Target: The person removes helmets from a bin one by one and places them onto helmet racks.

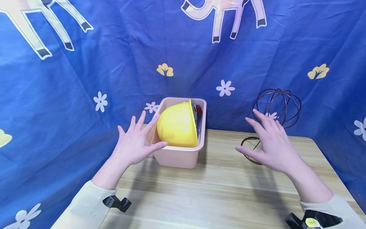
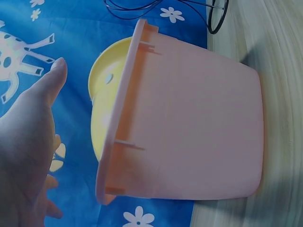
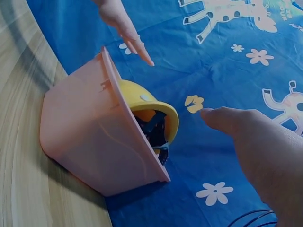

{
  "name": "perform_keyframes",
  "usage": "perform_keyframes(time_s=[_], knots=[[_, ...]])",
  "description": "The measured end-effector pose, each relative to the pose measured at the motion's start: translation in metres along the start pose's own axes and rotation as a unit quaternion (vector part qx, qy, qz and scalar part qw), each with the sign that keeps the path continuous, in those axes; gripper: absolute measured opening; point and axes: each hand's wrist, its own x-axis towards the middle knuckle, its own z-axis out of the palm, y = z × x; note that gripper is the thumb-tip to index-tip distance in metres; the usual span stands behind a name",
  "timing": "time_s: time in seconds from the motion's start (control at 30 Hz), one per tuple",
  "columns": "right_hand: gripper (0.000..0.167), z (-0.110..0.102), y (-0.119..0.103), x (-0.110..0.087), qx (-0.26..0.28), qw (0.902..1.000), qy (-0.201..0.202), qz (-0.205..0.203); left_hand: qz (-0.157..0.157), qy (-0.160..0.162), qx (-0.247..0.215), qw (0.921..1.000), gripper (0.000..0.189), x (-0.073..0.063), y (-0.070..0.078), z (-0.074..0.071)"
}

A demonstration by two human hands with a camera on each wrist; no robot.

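Observation:
A yellow hard hat (image 1: 177, 127) sits on its side in a pink plastic bin (image 1: 177, 158), its crown toward the left. Dark straps (image 3: 154, 127) show inside the hat in the right wrist view. My left hand (image 1: 134, 143) is spread by the bin's left front corner, fingers apart, holding nothing. In the left wrist view its thumb is apart from the bin's rim (image 2: 120, 109). My right hand (image 1: 270, 143) hovers empty with extended fingers, in front of a dark wire stand (image 1: 298, 105) with a globe-shaped top. That hand hides part of the stand.
A light wood-grain table (image 1: 217, 187) holds the bin and the stand. Blue fabric (image 1: 128, 63) with printed animals and flowers hangs behind and along both sides. The bin stands near the table's back edge, close to the fabric.

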Motion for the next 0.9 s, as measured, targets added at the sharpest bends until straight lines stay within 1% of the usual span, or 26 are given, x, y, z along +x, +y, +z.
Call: perform_keyframes(time_s=[0.17,0.3,0.4,0.57,0.8,0.9], knots=[[0.097,0.004,-0.005,0.005,0.013,0.9999,0.004,-0.011,-0.008,0.002,-0.015,0.9999,0.100,-0.002,-0.007,0.004],[0.096,0.008,-0.008,0.010,0.030,0.9993,0.012,-0.016,-0.008,0.010,-0.028,0.9995,0.097,-0.003,-0.012,0.008],[0.095,0.010,-0.011,0.014,0.047,0.9987,0.010,-0.016,-0.005,0.017,-0.037,0.9991,0.095,-0.003,-0.016,0.010],[0.092,0.014,-0.015,0.018,0.071,0.9974,-0.004,-0.005,-0.006,0.023,-0.064,0.9977,0.094,-0.002,-0.019,0.015],[0.089,0.023,-0.022,0.024,0.116,0.9925,-0.033,0.020,-0.026,0.025,-0.110,0.9933,0.088,0.001,-0.023,0.023],[0.089,0.027,-0.025,0.027,0.131,0.9902,-0.041,0.024,-0.024,0.033,-0.127,0.9910,0.087,0.004,-0.025,0.027]])
